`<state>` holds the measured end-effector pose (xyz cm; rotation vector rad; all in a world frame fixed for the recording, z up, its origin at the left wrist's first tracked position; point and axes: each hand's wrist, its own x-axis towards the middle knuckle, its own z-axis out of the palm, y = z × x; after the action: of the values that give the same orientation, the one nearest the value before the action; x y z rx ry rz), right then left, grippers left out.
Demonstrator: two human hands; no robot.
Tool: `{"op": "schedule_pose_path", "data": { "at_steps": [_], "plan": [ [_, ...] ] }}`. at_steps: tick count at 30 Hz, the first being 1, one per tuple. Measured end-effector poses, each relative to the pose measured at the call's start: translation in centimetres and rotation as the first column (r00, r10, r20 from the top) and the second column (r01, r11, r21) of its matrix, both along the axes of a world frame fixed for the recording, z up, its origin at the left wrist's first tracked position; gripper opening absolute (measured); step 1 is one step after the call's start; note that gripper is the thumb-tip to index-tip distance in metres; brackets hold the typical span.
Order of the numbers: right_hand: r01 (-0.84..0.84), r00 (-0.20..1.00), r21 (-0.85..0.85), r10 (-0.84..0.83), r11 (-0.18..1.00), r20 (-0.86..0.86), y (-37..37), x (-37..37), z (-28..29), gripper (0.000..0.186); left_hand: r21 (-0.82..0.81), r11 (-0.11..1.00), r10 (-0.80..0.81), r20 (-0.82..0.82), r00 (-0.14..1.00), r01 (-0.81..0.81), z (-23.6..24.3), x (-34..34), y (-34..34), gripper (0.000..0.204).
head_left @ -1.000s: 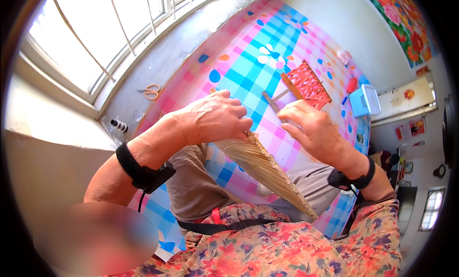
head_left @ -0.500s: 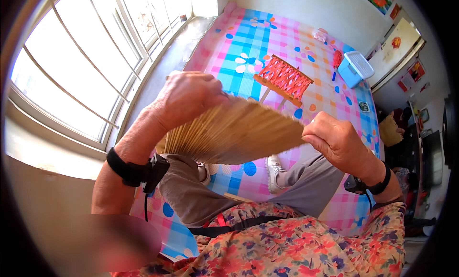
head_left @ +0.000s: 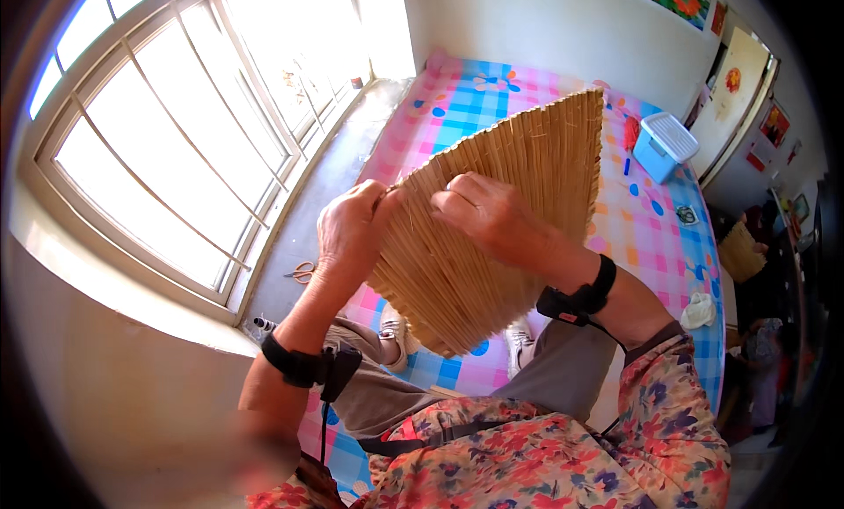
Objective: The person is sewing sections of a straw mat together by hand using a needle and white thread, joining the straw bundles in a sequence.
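Note:
A tan, fan-shaped mat of straw stalks (head_left: 554,153) stands tilted up over my lap, its stalks spreading from a narrow lower part to a wide, curved upper edge. My left hand (head_left: 352,228) is closed on the mat's left edge, thumb and fingers pinched together near the upper corner. In front of the mat's face is my right hand (head_left: 501,219), closed, fingertips pinched close to the upper edge. Whatever those fingertips hold, if anything, is too small to make out. The stalks behind both hands are hidden.
Orange-handled scissors (head_left: 302,272) lie on the grey window ledge (head_left: 303,219) at left. On the checked bed sheet (head_left: 462,113) stand a blue lidded box (head_left: 664,149), a blue pen-like stick (head_left: 627,166), a red bundle (head_left: 632,133) and a crumpled white cloth (head_left: 699,310).
The straw mat has turned from lying flat to tilted upright, now covering the red-laced wooden frame. My right hand has left the mat's right tip and moved left, near my left hand.

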<state>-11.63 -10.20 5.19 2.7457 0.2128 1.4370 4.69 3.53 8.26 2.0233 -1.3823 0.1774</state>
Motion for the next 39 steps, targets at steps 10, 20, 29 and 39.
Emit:
{"op": "schedule_pose_path", "data": {
  "at_steps": [10,20,29,39],
  "plan": [
    [-0.123,0.990,-0.120,0.130,0.985,0.052,1.2,4.1,-2.4,0.009,0.061,0.983,0.185,-0.357,0.916,-0.175,-2.9,-1.0,2.1,0.038],
    [-0.246,0.957,-0.145,0.264,0.958,0.122,1.8,6.4,-2.7,0.009,0.094,0.955,0.294,-0.197,0.935,-0.280,-3.5,0.6,2.8,0.039],
    [-0.642,0.659,0.703,0.248,-0.306,0.710,3.4,2.0,1.7,0.020,0.115,0.868,0.490,-0.052,0.870,-0.483,-4.8,0.7,4.9,0.043],
    [-0.086,0.952,0.812,0.193,-0.577,0.238,-0.9,-18.6,-11.5,0.016,-0.025,0.987,0.159,0.159,0.974,-0.157,-10.2,-6.4,4.0,0.022]
  ]
}}
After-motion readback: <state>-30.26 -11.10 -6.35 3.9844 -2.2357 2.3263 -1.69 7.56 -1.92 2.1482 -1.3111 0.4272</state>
